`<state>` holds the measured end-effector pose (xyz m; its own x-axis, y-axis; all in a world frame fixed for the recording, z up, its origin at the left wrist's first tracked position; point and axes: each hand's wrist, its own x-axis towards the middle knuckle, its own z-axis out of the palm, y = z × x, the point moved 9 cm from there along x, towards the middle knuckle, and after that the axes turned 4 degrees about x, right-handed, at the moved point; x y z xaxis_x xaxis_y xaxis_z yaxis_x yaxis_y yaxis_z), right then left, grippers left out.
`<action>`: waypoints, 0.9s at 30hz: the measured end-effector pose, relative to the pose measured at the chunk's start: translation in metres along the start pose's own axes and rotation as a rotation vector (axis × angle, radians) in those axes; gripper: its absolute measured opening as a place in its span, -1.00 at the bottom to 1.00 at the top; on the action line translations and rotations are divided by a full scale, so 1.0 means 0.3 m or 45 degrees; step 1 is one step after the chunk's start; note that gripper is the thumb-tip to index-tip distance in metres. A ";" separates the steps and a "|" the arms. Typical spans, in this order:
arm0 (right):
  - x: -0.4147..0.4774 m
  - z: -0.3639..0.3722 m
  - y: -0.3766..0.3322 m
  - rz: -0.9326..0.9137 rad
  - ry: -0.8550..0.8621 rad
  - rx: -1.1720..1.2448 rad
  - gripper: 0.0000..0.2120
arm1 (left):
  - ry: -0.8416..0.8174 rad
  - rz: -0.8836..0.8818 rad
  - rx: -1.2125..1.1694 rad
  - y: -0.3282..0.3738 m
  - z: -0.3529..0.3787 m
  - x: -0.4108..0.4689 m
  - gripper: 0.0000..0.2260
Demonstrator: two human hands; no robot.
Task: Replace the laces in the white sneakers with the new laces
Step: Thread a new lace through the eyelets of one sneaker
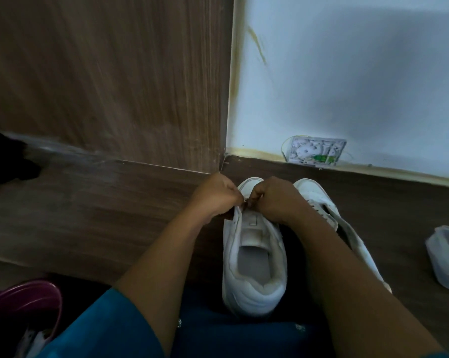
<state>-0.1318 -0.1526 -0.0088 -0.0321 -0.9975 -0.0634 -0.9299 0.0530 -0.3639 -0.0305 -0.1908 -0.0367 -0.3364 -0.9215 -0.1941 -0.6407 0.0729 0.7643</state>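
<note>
Left hand [218, 196] and right hand [275, 198], fingers curled, pinch the eyelet edges of a white leather sneaker [254, 270].

Hidden parts around the white leather sneaker [254, 254]
Its front eyelets are covered by the left hand [217, 196] and right hand [275, 198]; what is pinched is too small to be told. The second white sneaker [319, 200] just right of it is half hidden by the right forearm [347, 267], and the clear plastic tub [445, 257] farther right is cropped.
</note>
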 end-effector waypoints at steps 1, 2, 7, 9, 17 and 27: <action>-0.002 -0.005 0.000 0.005 0.015 -0.053 -0.74 | 0.002 0.003 -0.010 -0.002 0.001 0.001 -0.93; -0.001 -0.012 0.007 0.026 0.049 -0.097 -0.72 | 0.002 0.005 -0.014 -0.003 0.002 0.001 -0.94; -0.002 -0.027 0.010 0.050 0.129 -0.188 -0.61 | 0.004 0.013 -0.010 -0.006 0.003 0.000 -0.91; -0.008 -0.030 -0.005 0.010 0.111 -0.244 -0.72 | -0.008 0.008 -0.028 -0.005 0.005 -0.005 -0.91; -0.014 -0.016 -0.023 -0.043 0.087 -0.224 -0.73 | -0.026 0.015 -0.017 0.003 0.003 -0.022 -0.91; -0.017 0.013 -0.005 0.068 0.128 -0.035 -0.76 | -0.070 -0.142 -0.072 -0.013 0.018 -0.011 -0.84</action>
<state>-0.1288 -0.1473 -0.0117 -0.1176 -0.9930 0.0123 -0.9356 0.1067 -0.3365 -0.0305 -0.1861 -0.0424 -0.3032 -0.9003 -0.3123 -0.6372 -0.0521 0.7689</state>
